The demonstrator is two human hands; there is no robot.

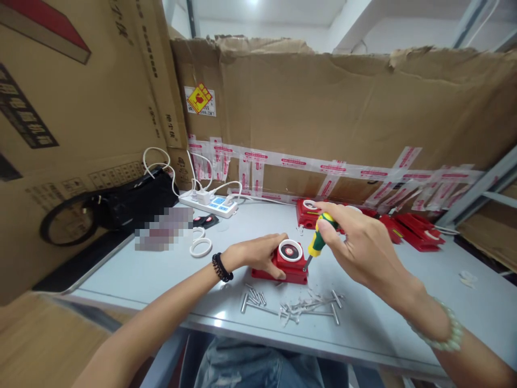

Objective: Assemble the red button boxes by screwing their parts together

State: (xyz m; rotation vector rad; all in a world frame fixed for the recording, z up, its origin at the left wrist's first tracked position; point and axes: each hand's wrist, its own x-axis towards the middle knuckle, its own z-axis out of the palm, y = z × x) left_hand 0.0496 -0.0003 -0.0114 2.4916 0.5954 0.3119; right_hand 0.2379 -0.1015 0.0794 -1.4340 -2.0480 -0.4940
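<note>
A red block-shaped device (297,273) with a white ring and a dark round label on top sits near the middle of the table. My left hand (269,256) wraps round its left side, fingers behind and thumb in front. My right hand (349,234) is closed on a green and yellow screwdriver (317,242), tilted down to the left. The screwdriver's tip meets the right front corner of the red device, at what looks like a small screw. Metal T-shaped rods (333,314), short metal pins (256,296) and clear plastic scraps lie in front of the device.
More red devices (418,231) stand at the back right. White rings (201,247) lie to the left, near a power strip (210,205) with white cables. A black bag (137,202) rests at the back left. Large cardboard (323,108) walls the table's back.
</note>
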